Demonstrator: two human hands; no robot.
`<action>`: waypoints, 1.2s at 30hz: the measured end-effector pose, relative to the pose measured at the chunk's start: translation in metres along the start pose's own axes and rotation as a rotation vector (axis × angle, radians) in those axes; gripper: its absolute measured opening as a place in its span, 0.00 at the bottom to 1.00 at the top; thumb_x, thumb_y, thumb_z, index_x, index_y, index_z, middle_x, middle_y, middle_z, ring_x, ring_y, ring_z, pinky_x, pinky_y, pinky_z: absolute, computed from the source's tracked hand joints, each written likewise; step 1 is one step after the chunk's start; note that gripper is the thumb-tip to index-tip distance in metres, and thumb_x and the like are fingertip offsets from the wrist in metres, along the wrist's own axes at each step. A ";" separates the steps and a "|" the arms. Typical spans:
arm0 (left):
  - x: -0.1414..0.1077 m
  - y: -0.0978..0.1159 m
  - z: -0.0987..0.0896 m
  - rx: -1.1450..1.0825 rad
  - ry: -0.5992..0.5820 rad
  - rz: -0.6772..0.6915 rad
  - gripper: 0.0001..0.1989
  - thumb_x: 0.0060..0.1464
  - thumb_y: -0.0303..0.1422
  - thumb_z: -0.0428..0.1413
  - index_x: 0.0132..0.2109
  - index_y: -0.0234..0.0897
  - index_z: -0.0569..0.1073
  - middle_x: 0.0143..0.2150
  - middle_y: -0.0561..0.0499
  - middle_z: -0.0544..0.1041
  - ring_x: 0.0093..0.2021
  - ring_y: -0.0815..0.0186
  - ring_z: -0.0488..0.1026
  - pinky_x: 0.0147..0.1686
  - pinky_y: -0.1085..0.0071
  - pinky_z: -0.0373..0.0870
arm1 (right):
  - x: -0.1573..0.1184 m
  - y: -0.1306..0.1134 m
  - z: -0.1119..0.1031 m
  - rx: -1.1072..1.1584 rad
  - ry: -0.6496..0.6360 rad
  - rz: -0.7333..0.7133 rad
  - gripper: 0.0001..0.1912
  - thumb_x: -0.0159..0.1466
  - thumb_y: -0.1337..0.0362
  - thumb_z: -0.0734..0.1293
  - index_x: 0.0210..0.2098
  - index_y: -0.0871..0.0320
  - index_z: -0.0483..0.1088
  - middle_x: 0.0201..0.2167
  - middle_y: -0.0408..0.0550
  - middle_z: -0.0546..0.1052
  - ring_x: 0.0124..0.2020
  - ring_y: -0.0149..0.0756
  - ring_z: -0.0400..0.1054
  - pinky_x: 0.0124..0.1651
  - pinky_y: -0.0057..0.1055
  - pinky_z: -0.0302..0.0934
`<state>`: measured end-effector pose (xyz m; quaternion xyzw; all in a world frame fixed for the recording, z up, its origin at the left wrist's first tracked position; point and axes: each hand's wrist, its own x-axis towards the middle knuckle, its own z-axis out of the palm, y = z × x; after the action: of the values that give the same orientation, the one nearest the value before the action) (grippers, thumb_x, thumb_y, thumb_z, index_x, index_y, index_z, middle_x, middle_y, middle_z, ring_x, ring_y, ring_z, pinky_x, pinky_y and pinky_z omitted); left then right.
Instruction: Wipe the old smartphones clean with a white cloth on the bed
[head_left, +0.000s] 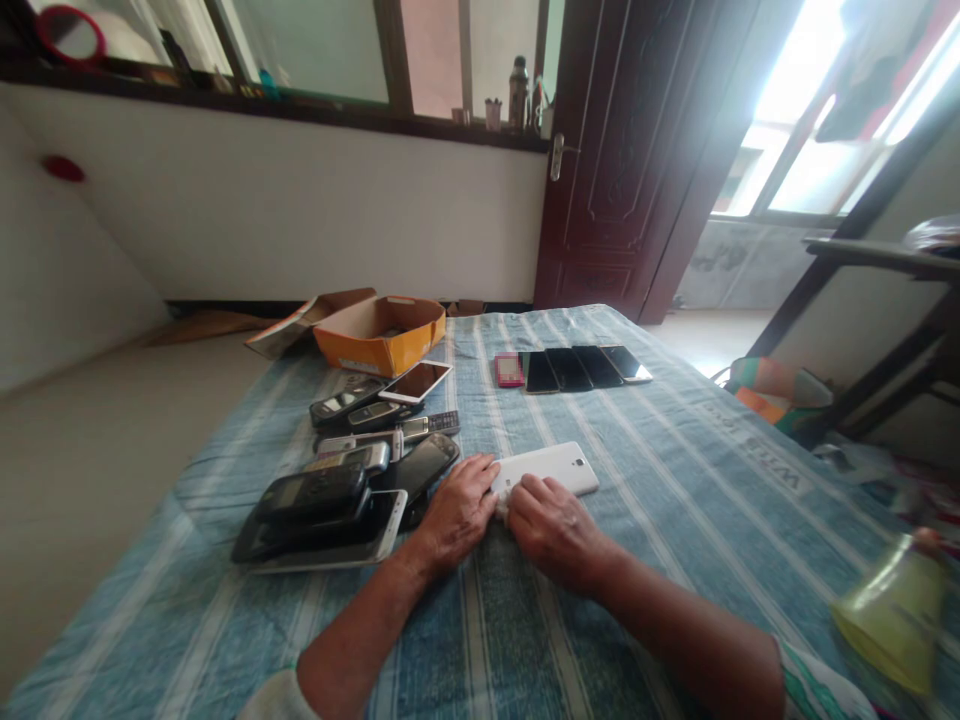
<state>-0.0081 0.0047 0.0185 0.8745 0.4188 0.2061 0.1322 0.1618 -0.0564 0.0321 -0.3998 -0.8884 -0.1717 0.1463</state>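
Observation:
A white smartphone (544,464) lies back up on the striped cloth, its camera at the far right end. My left hand (461,507) grips its left end, fingers bent over the edge. Curled closed against the phone's near edge is my right hand (553,527). From under its fingers pokes a small whitish crumpled wipe (502,503), tissue or cloth, mostly hidden. Left of my left hand sits a pile of old phones, with a dark slider phone (421,468) nearest and a large white-edged phone (386,525) at the bottom front.
Beyond my hands, several dark phones (574,368) lie in an overlapping row beside a small pink device (508,370). An open orange cardboard box (382,345) stands at the back left. A yellow translucent object (892,612) is at the right edge.

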 end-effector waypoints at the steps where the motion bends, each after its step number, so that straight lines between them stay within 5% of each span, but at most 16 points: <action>1: 0.000 0.000 0.000 0.002 0.001 0.003 0.20 0.54 0.26 0.49 0.55 0.34 0.70 0.59 0.43 0.70 0.60 0.57 0.64 0.60 0.56 0.60 | 0.002 -0.001 0.000 0.001 -0.001 -0.002 0.08 0.63 0.73 0.60 0.30 0.61 0.69 0.30 0.49 0.69 0.34 0.40 0.58 0.31 0.36 0.51; 14: -0.001 -0.003 0.003 -0.058 0.034 -0.008 0.21 0.52 0.25 0.52 0.54 0.37 0.72 0.58 0.43 0.71 0.59 0.54 0.65 0.60 0.54 0.60 | -0.055 0.070 -0.010 0.094 0.044 -0.007 0.15 0.68 0.72 0.56 0.28 0.61 0.69 0.31 0.49 0.69 0.38 0.36 0.61 0.37 0.31 0.55; 27: 0.000 -0.003 0.002 -0.044 0.032 0.018 0.18 0.55 0.27 0.51 0.53 0.36 0.72 0.58 0.42 0.71 0.59 0.56 0.65 0.60 0.54 0.61 | 0.007 -0.004 0.000 0.034 0.024 -0.070 0.11 0.65 0.72 0.59 0.28 0.60 0.68 0.29 0.50 0.68 0.33 0.39 0.57 0.31 0.35 0.51; 36: -0.001 -0.002 0.003 -0.047 0.020 0.002 0.21 0.53 0.26 0.52 0.54 0.36 0.71 0.58 0.43 0.70 0.59 0.55 0.64 0.60 0.54 0.59 | -0.021 0.032 -0.005 0.049 -0.021 -0.076 0.12 0.67 0.72 0.58 0.28 0.60 0.68 0.30 0.48 0.68 0.35 0.37 0.58 0.34 0.34 0.51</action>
<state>-0.0085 0.0054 0.0146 0.8694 0.4141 0.2250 0.1484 0.2003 -0.0520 0.0345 -0.3637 -0.9084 -0.1511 0.1404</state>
